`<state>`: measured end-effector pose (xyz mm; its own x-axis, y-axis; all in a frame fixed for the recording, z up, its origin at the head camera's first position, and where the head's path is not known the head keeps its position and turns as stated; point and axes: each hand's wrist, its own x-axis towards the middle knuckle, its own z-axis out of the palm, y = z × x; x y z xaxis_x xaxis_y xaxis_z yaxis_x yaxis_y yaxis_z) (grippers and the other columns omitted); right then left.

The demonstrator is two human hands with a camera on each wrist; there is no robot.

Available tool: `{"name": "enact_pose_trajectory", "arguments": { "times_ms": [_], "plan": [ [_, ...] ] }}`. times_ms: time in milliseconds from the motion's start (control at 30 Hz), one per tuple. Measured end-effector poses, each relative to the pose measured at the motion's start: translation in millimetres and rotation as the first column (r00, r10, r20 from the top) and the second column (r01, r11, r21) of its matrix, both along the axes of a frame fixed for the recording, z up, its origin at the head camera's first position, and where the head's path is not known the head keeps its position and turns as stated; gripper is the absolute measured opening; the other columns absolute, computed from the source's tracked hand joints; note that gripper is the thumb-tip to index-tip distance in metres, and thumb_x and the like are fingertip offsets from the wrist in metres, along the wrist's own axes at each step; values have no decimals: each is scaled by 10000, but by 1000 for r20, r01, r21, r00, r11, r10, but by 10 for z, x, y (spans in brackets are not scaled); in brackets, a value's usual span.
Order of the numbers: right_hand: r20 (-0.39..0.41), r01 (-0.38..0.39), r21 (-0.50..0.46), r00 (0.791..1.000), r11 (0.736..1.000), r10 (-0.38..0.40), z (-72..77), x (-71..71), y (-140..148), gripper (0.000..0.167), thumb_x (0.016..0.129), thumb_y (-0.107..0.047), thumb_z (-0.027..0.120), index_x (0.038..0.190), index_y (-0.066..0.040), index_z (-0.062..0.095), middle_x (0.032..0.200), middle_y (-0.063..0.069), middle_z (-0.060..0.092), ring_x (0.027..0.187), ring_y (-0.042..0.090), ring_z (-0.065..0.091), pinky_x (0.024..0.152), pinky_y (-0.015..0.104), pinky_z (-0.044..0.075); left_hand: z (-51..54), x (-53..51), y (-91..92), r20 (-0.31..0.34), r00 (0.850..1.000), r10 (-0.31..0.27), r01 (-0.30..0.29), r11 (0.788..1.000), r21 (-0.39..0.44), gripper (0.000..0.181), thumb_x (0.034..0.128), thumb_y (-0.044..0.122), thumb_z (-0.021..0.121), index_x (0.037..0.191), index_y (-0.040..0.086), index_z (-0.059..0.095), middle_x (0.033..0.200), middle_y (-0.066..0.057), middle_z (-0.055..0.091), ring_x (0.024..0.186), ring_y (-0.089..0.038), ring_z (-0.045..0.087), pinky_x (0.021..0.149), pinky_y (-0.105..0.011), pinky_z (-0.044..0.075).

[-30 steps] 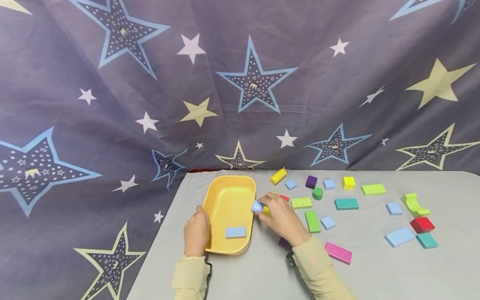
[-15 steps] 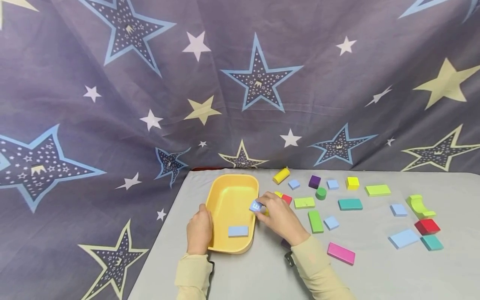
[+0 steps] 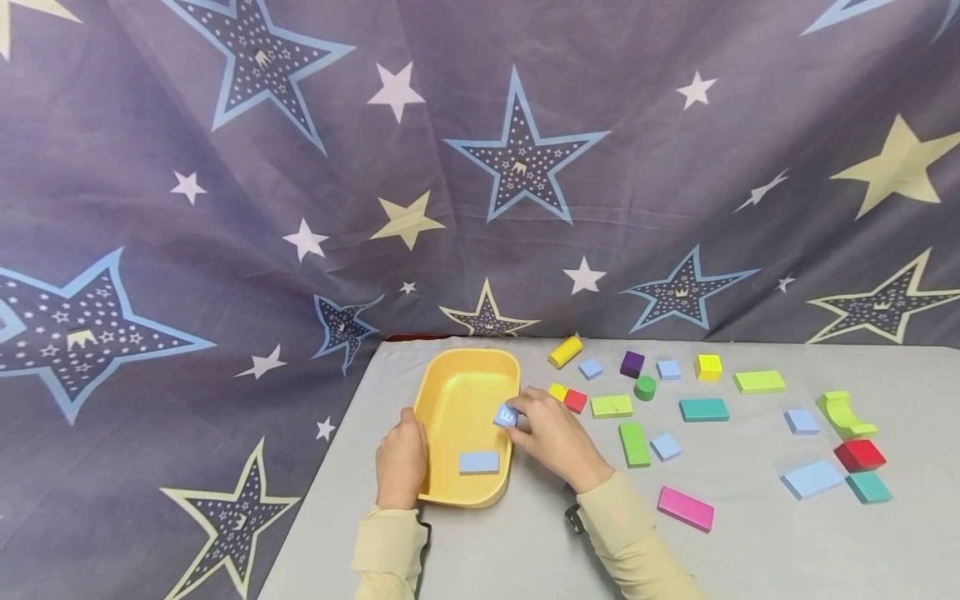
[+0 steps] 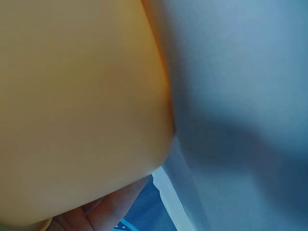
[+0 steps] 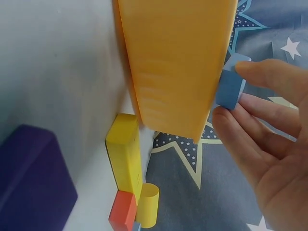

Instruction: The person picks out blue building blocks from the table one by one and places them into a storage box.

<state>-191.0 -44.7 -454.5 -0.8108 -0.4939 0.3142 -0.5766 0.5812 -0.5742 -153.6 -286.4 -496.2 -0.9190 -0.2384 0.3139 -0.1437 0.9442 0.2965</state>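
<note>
A yellow plastic tray (image 3: 457,400) rests on the grey cloth, with one flat blue block (image 3: 478,462) lying inside near its front. My left hand (image 3: 401,462) grips the tray's left rim; in the left wrist view its fingers (image 4: 113,207) show partly behind the tray wall (image 4: 86,96). Over the tray's right rim, my right hand (image 3: 558,437) pinches a small blue block (image 3: 506,415) with a white mark on it. The right wrist view shows this blue block (image 5: 232,83) between thumb and fingertips, beside the rim.
Right of the tray lie several coloured blocks, among them a red block (image 3: 575,401), a green block (image 3: 634,444) and a magenta block (image 3: 686,509). A purple block (image 5: 36,183) and a yellow block (image 5: 124,154) are near the tray. A starry curtain (image 3: 360,150) hangs behind.
My right hand has shifted slightly left with the small blue block, bringing it over the tray's rim. The left hand keeps its grip. The head view has turned a little.
</note>
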Motion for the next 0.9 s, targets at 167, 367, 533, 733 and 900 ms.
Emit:
{"name": "enact_pose_trajectory", "arguments": {
  "times_ms": [167,367,533,733,900],
  "plan": [
    [-16,-11,-17,1000,1000,11,-16,6,-19,279,819,-123,797,1067,-18,729,980,53,674,883,165,623,805,344,549,10,3,18,-1,1000,-3,3,1000,1,132,988,84,519,988,-48,525,705,-253,636,623,-454,652,536,-553,495],
    [-28,-30,-30,999,999,29,2,12,-50,290,822,-127,801,1074,-6,727,1039,87,696,958,214,651,848,366,552,21,7,26,1,1000,-4,4,1000,-3,133,992,88,509,982,-44,525,703,-248,633,620,-453,649,534,-551,495],
    [-2,-46,-35,999,998,46,13,16,-82,293,835,-140,793,1084,-2,725,1037,88,691,963,220,649,860,366,548,18,-1,19,0,1000,-1,1,1000,-3,137,990,92,521,981,-45,525,708,-255,637,627,-461,652,538,-556,495],
    [7,-40,-13,999,999,40,7,4,-122,302,833,-122,789,1102,-4,719,1064,91,688,1005,223,649,893,366,540,1,-11,4,-2,1000,-3,3,1000,-6,142,987,100,534,986,-41,524,714,-253,642,632,-459,656,538,-554,496],
    [19,-40,-5,999,999,41,3,5,-143,314,834,-127,790,1112,-3,718,1079,93,689,1020,225,648,905,367,537,-6,-1,-11,-6,1000,-5,5,1000,-8,139,984,95,538,983,-44,527,711,-256,641,629,-461,654,535,-555,495]
  ]
}}
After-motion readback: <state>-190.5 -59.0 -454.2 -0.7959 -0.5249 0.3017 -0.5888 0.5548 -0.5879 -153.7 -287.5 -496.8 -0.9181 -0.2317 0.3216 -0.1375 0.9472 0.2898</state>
